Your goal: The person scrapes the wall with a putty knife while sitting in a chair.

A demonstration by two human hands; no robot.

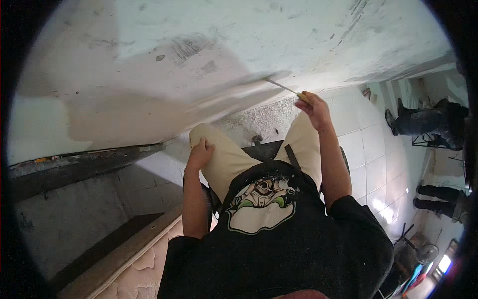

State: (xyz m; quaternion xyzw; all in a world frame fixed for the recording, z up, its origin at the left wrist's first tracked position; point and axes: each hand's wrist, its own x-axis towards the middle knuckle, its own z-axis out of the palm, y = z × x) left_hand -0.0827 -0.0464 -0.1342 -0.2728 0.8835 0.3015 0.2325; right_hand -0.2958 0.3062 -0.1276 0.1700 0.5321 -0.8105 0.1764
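My right hand (313,107) is stretched forward and grips the yellow handle of a thin scraper (281,85). Its blade tip touches the low part of a pale, stained wall (199,60). My left hand (200,152) rests closed on my left knee, with nothing visible in it. I am sitting on a dark chair (264,149) in light trousers and a black printed shirt. Flakes and dust (264,119) lie on the floor at the wall's foot.
White floor tiles (368,169) run off to the right. A mattress edge (134,269) and a dark ledge (74,164) are on the left. Other people's legs (428,122) stand at the far right, near a floor fan (423,251).
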